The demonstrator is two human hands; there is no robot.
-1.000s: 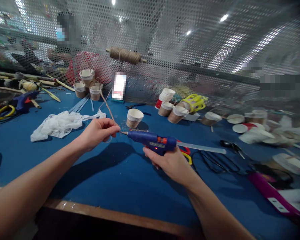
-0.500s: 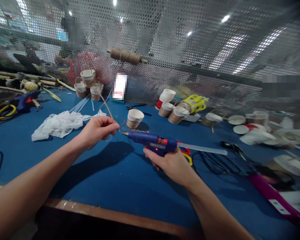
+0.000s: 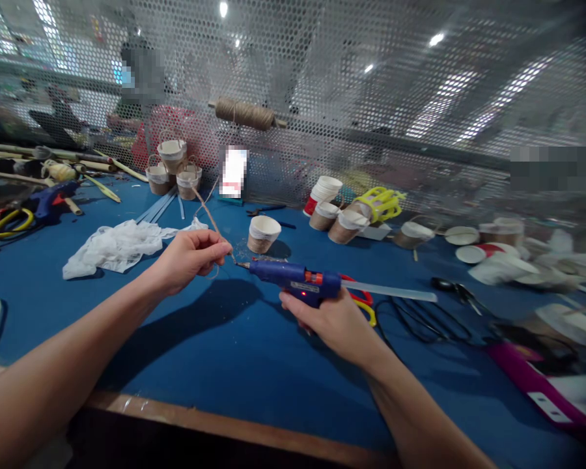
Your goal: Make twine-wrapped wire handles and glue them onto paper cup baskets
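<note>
My left hand [image 3: 188,257] is closed in a pinch on a thin brown twine strand [image 3: 206,210] that rises up and back from my fingers. My right hand [image 3: 334,320] grips a blue hot glue gun [image 3: 295,281] with a clear glue stick [image 3: 390,290] sticking out behind. Its nozzle points left and sits just short of my left fingertips. A twine-wrapped paper cup [image 3: 262,233] stands on the blue table [image 3: 234,345] just behind the two hands.
White crumpled plastic [image 3: 114,242] lies at left, with a second glue gun [image 3: 49,198] beyond. Several cups [image 3: 334,210], small cup baskets [image 3: 173,166], scissors [image 3: 452,290] and a twine spool [image 3: 244,113] on the mesh wall surround the spot. Another person sits behind the mesh.
The glue gun has drawn back slightly to the right and down, opening a small gap from my left fingertips. My left hand holds almost still.
</note>
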